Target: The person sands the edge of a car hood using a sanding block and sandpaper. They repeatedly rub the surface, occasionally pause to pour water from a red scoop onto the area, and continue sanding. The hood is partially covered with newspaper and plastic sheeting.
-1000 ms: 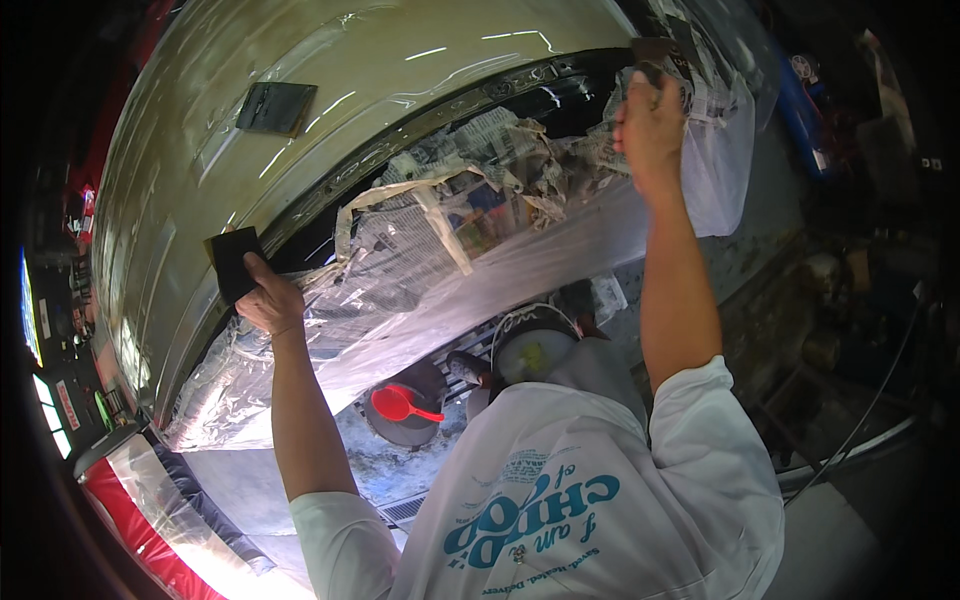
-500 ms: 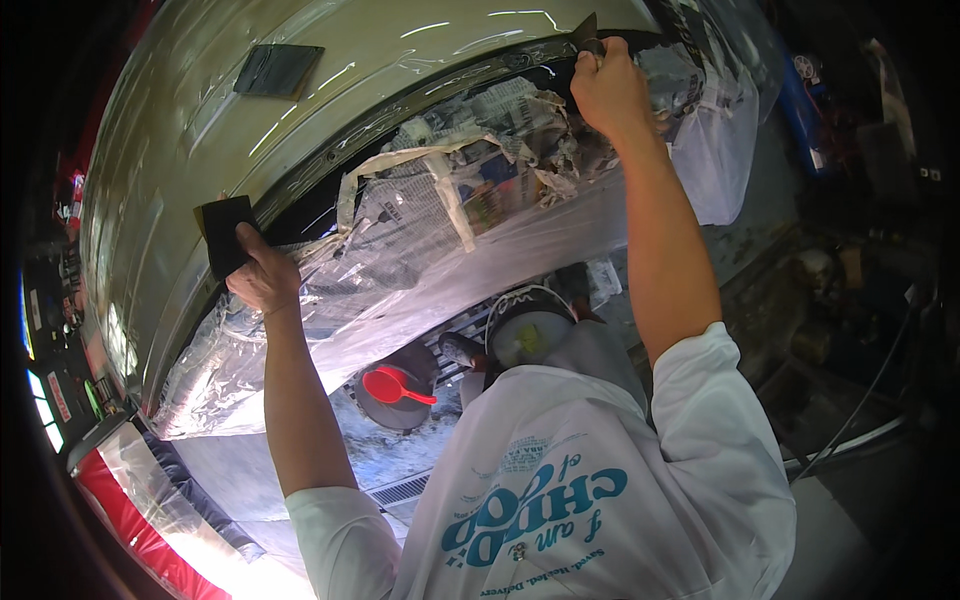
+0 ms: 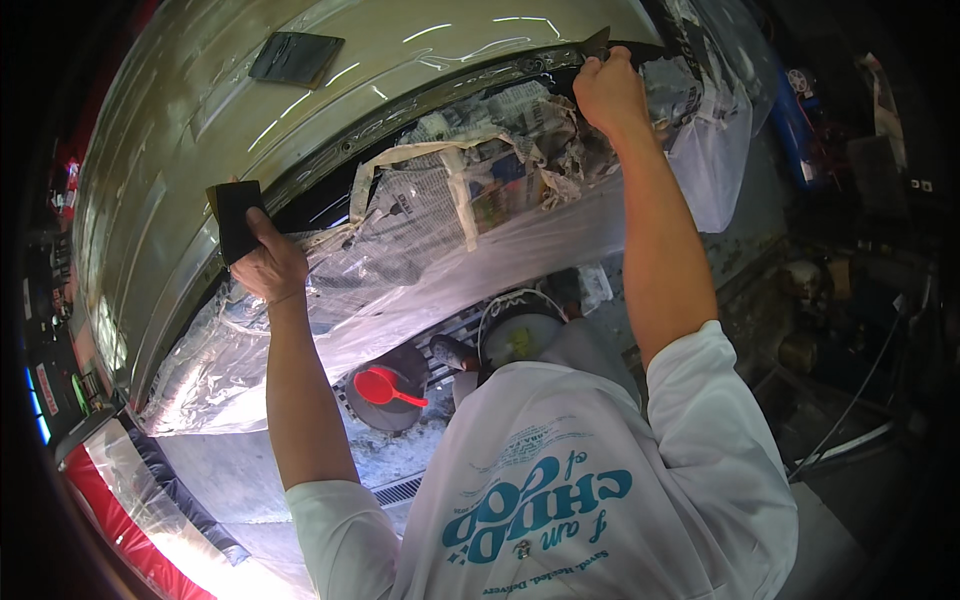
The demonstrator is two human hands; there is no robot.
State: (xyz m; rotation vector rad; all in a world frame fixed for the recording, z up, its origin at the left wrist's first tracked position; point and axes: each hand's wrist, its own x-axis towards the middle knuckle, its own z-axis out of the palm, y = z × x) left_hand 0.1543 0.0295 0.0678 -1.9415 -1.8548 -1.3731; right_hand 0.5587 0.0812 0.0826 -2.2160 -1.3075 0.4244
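Observation:
My left hand (image 3: 270, 262) is closed on a black sheet of sandpaper (image 3: 238, 218), thumb on top, at the near edge of a glossy olive-beige car panel (image 3: 210, 120). Far to the right, my right hand (image 3: 611, 92) pinches a dark, flat, pointed piece (image 3: 596, 42) at the panel's rim; its fingers hide the rest of it, and I cannot make out its kind. A second black sheet (image 3: 297, 59) lies by itself on the panel. Below the rim, crumpled newspaper (image 3: 410, 190) with masking tape (image 3: 460, 195) runs between my two hands.
Clear plastic film (image 3: 360, 310) drapes from the rim toward me. On the floor by my feet stand a dark bucket (image 3: 400, 408) with a red dipper (image 3: 380, 386) across it and a second bucket (image 3: 515, 345). A red padded item (image 3: 110, 510) lies at the lower left.
In the picture, the panel and both hands have shifted slightly; my left hand is a little higher and farther right, my right hand a little lower. Both keep their hold.

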